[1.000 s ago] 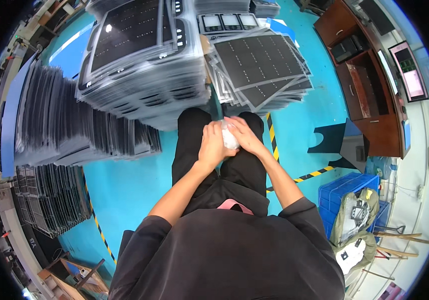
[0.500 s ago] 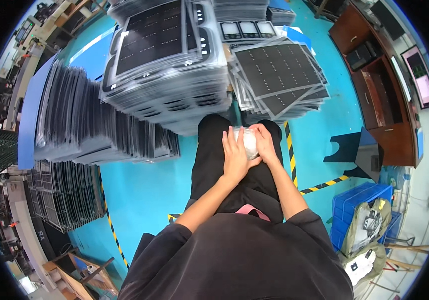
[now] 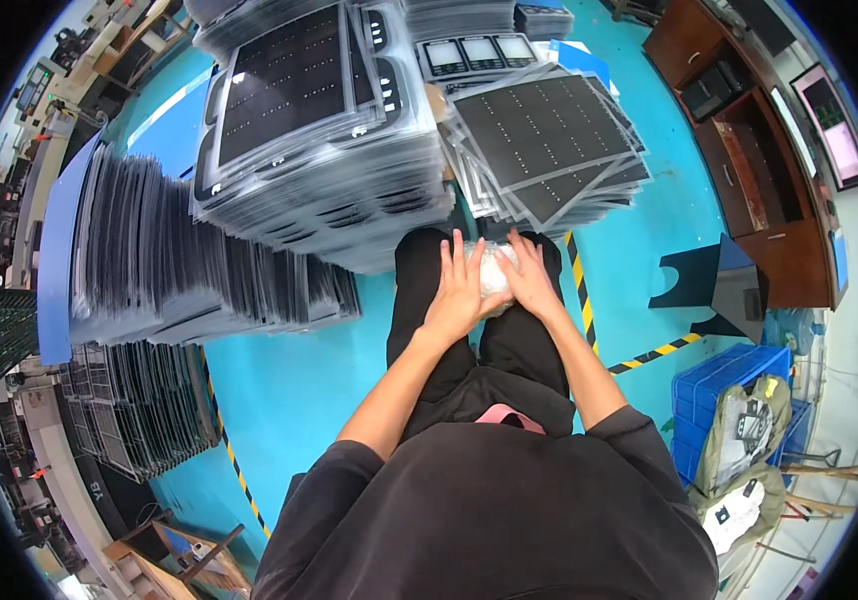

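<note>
Left hand (image 3: 457, 296) and right hand (image 3: 534, 280) holding a white bundle (image 3: 493, 269) between them, over knees (image 3: 416, 258) — blue floor (image 3: 289, 385) left and right, stack (image 3: 324, 185) edges far.

From my remote view I see a rounded white bundle (image 3: 494, 268), its surface crumpled and shiny, partly hidden between the left hand (image 3: 458, 296) and right hand (image 3: 533, 280), near the knees (image 3: 416, 252). I can't make out its contents.

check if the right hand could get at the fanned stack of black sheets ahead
Probably yes: the fanned stack of black sheets sits just beyond the right knee, with nothing else seen between it and the right hand, which touches a white bundle.
</note>
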Motion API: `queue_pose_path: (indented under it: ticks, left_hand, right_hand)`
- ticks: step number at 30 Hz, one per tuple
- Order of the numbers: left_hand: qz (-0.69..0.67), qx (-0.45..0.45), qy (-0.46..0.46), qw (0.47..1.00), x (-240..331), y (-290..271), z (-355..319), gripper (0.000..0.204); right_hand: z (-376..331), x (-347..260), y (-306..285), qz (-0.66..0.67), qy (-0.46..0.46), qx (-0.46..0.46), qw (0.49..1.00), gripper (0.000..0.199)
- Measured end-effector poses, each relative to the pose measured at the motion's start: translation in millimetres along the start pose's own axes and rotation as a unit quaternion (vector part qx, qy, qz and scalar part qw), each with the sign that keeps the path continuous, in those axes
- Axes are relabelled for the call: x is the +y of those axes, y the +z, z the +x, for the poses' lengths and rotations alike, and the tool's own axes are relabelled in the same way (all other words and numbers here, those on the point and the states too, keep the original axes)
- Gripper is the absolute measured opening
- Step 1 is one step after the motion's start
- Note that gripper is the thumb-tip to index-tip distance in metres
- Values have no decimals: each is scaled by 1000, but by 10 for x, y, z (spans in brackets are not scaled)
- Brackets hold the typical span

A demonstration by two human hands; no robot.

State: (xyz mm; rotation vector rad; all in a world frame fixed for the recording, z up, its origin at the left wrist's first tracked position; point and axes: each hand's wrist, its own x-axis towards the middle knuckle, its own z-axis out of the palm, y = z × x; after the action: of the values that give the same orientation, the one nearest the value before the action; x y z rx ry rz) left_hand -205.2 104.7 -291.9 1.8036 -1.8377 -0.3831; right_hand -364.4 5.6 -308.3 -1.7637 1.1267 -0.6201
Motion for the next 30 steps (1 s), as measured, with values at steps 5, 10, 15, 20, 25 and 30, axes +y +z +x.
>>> queue_pose_path:
  ticks: [5, 10, 15, 20, 25, 30]
  left_hand:
    - [-124, -69, -32, 989, 42, -289, 168, 132]
    - [40, -105, -33, 993, 132, -1137, 240, 108]
    - [-384, -30, 2, 923, 370, -2687, 708, 29]
    - [27, 175, 126, 976, -58, -3240, 1562, 41]
    - [168, -2, 69, 983, -381, -3202, 1821, 69]
    - [90, -53, 105, 989, -507, -3300, 1796, 66]
  right_hand:
    - [50, 51, 48, 49, -15, 30, 998, 73]
    - [-94, -39, -96, 253, 57, 18, 966, 66]
    - [-539, -535, -325, -70, -54, 115, 990, 35]
    - [-610, -1457, -468, -2, -77, -23, 997, 14]
    - [-561, -1658, -436, 12, -80, -98, 992, 16]
    - [-596, -1537, -402, 61, -52, -146, 986, 17]
